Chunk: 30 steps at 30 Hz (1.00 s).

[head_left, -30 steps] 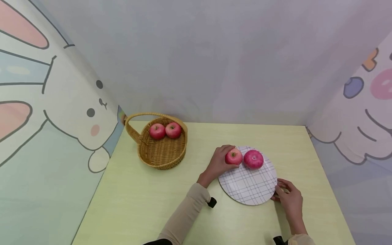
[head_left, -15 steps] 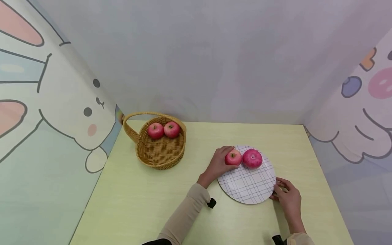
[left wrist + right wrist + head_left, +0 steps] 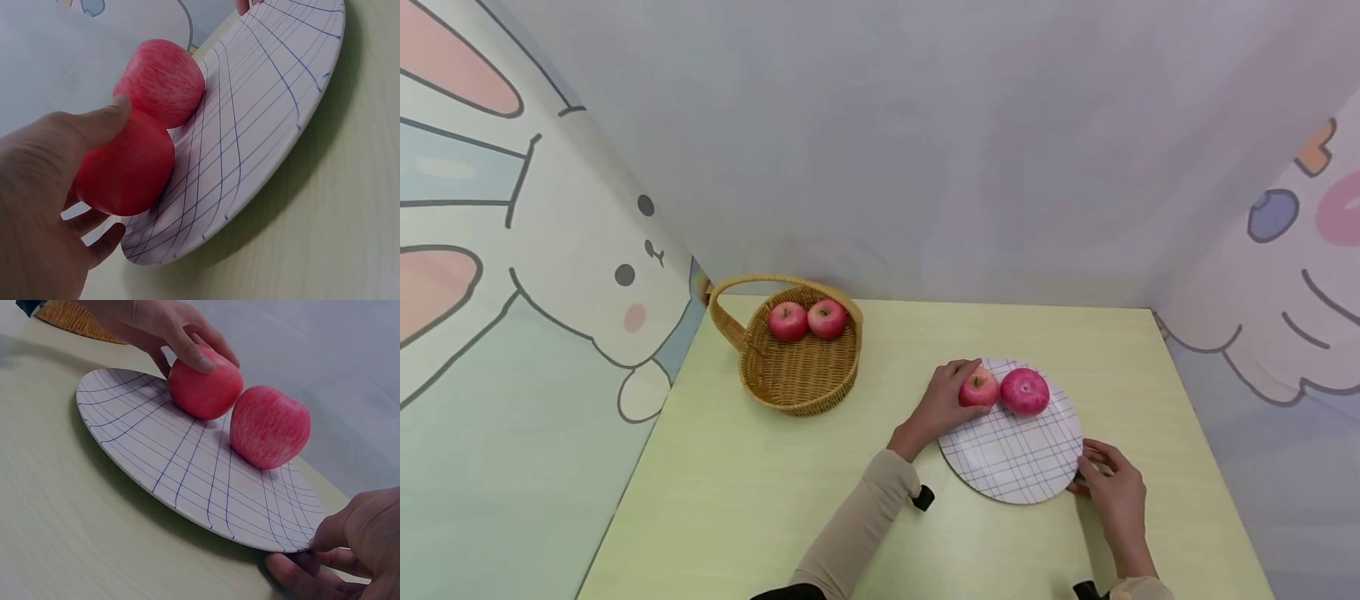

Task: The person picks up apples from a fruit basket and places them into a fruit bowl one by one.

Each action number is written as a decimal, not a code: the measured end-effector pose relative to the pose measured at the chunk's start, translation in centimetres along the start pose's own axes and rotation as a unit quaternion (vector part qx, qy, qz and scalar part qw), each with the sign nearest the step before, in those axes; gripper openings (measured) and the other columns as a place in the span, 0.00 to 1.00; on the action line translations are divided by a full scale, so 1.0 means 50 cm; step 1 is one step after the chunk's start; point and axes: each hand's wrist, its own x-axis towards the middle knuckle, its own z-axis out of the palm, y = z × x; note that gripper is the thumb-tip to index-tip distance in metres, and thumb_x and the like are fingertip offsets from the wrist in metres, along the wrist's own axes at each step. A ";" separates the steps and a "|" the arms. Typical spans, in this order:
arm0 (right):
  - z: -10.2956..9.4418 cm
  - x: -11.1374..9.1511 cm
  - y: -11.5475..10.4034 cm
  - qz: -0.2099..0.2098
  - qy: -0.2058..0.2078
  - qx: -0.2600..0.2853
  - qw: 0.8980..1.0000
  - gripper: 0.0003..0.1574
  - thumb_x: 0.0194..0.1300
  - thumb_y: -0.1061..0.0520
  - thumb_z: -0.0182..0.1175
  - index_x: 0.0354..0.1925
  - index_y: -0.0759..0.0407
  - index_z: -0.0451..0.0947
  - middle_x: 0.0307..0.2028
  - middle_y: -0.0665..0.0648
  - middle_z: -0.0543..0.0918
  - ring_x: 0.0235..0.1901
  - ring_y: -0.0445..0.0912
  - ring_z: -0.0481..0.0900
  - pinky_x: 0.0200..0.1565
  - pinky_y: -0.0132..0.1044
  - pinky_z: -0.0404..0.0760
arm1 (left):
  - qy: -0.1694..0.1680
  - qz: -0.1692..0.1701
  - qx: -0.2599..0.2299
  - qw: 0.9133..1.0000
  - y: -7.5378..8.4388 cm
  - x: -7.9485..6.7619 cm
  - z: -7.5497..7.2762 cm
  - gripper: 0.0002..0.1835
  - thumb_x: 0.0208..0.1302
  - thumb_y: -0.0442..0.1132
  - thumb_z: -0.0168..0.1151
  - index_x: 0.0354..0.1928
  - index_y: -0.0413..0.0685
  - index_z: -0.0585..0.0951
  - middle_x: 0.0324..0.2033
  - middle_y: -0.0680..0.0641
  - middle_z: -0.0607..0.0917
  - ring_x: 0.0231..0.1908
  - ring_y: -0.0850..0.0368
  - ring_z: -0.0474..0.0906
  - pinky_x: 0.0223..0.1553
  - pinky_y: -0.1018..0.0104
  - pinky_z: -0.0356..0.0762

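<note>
Pale tabletop (image 3: pixel 737 500), checked plate (image 3: pixel 1026 462), apple (image 3: pixel 981 390) in left grip (image 3: pixel 943 402)

rough woven wicker basket (image 3: pixel 797 375), smooth, slightly glossy plate (image 3: pixel 1011 467), smooth apples (image 3: pixel 270 428), faintly wood-grained tabletop (image 3: pixel 730 508), matt cloth sleeve (image 3: pixel 857 521)

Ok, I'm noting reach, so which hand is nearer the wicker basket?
Left. In the head view, the left hand grips an apple to the right of the wicker basket; the right hand is farther right, at the far side of the plate.
</note>
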 end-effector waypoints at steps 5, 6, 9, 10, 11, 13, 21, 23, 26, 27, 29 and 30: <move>-0.001 0.001 0.005 0.006 -0.007 0.007 1.000 0.28 0.69 0.60 0.58 0.65 0.60 0.70 0.44 0.48 0.78 0.29 0.36 0.85 0.34 0.38 0.87 | 0.012 -0.005 -0.002 1.000 0.000 -0.010 -0.005 0.45 0.57 0.59 0.69 0.75 0.67 0.59 0.68 0.54 0.68 0.67 0.55 0.63 0.58 0.65 0.78; 0.000 0.002 0.006 0.005 -0.005 0.009 1.000 0.27 0.69 0.60 0.58 0.65 0.60 0.70 0.43 0.48 0.78 0.28 0.36 0.85 0.34 0.38 0.87 | 0.017 -0.002 -0.005 1.000 -0.002 -0.011 -0.006 0.46 0.57 0.59 0.69 0.75 0.66 0.59 0.68 0.55 0.68 0.67 0.55 0.63 0.58 0.65 0.78; 0.002 0.003 0.006 0.001 -0.001 0.009 1.000 0.27 0.69 0.61 0.58 0.65 0.60 0.70 0.43 0.48 0.78 0.29 0.35 0.85 0.33 0.38 0.87 | 0.039 0.011 -0.018 0.999 -0.006 -0.019 -0.015 0.44 0.57 0.59 0.70 0.74 0.65 0.61 0.68 0.55 0.68 0.67 0.56 0.63 0.60 0.63 0.77; 0.002 0.004 0.005 0.001 0.000 0.007 1.000 0.27 0.69 0.61 0.58 0.65 0.60 0.70 0.43 0.47 0.78 0.29 0.35 0.85 0.33 0.38 0.87 | 0.051 0.019 -0.017 0.998 -0.007 -0.022 -0.019 0.43 0.57 0.58 0.70 0.73 0.64 0.63 0.67 0.55 0.69 0.67 0.56 0.64 0.61 0.63 0.76; 0.002 0.004 0.005 0.000 0.001 0.008 1.000 0.27 0.69 0.61 0.58 0.65 0.59 0.70 0.44 0.48 0.78 0.29 0.35 0.85 0.34 0.38 0.87 | 0.064 0.028 -0.017 0.997 -0.008 -0.024 -0.024 0.42 0.57 0.57 0.70 0.72 0.63 0.64 0.66 0.55 0.70 0.67 0.56 0.65 0.62 0.62 0.76; 0.000 0.004 0.004 0.000 0.001 0.004 1.000 0.27 0.69 0.60 0.58 0.65 0.59 0.70 0.44 0.49 0.78 0.29 0.35 0.85 0.33 0.38 0.87 | 0.086 0.042 -0.010 0.995 -0.008 -0.029 -0.035 0.38 0.58 0.56 0.70 0.70 0.63 0.67 0.65 0.55 0.72 0.66 0.57 0.66 0.63 0.60 0.74; -0.006 0.004 0.006 0.008 -0.003 0.001 1.000 0.27 0.69 0.60 0.58 0.65 0.60 0.70 0.45 0.50 0.78 0.29 0.36 0.85 0.34 0.38 0.87 | 0.155 0.068 -0.009 0.985 -0.020 -0.055 -0.078 0.36 0.57 0.49 0.73 0.67 0.60 0.71 0.62 0.55 0.76 0.64 0.57 0.69 0.64 0.58 0.73; -0.006 0.004 0.006 0.008 -0.001 0.000 1.000 0.27 0.69 0.60 0.58 0.65 0.60 0.70 0.45 0.50 0.78 0.29 0.36 0.85 0.33 0.38 0.87 | 0.166 0.066 -0.011 0.984 -0.023 -0.063 -0.090 0.36 0.57 0.49 0.73 0.68 0.62 0.70 0.62 0.55 0.75 0.64 0.57 0.69 0.63 0.58 0.74; -0.005 0.005 0.006 0.009 0.002 0.001 1.000 0.27 0.69 0.60 0.58 0.65 0.59 0.70 0.45 0.51 0.78 0.29 0.36 0.85 0.33 0.38 0.87 | 0.185 0.064 -0.013 0.981 -0.029 -0.073 -0.109 0.35 0.58 0.51 0.71 0.68 0.62 0.70 0.62 0.55 0.75 0.63 0.58 0.70 0.61 0.59 0.75; -0.005 0.005 0.006 0.008 0.001 0.000 1.000 0.27 0.69 0.60 0.58 0.65 0.59 0.70 0.46 0.52 0.78 0.29 0.36 0.85 0.33 0.38 0.87 | 0.191 0.064 -0.016 0.979 -0.030 -0.076 -0.116 0.35 0.59 0.51 0.71 0.68 0.62 0.70 0.62 0.55 0.75 0.62 0.58 0.70 0.60 0.60 0.76; -0.003 0.006 0.006 0.007 0.000 -0.001 1.000 0.27 0.69 0.59 0.59 0.65 0.59 0.70 0.48 0.54 0.77 0.29 0.36 0.85 0.34 0.38 0.87 | 0.205 0.063 -0.026 0.976 -0.033 -0.082 -0.130 0.34 0.59 0.51 0.70 0.67 0.61 0.71 0.61 0.55 0.75 0.60 0.58 0.71 0.57 0.61 0.77; -0.002 0.007 0.006 0.006 0.000 -0.004 1.000 0.28 0.69 0.59 0.59 0.65 0.59 0.70 0.48 0.55 0.77 0.29 0.36 0.85 0.33 0.38 0.87 | 0.212 0.063 -0.030 0.975 -0.034 -0.084 -0.137 0.33 0.59 0.51 0.70 0.67 0.61 0.71 0.61 0.55 0.76 0.58 0.58 0.72 0.56 0.61 0.77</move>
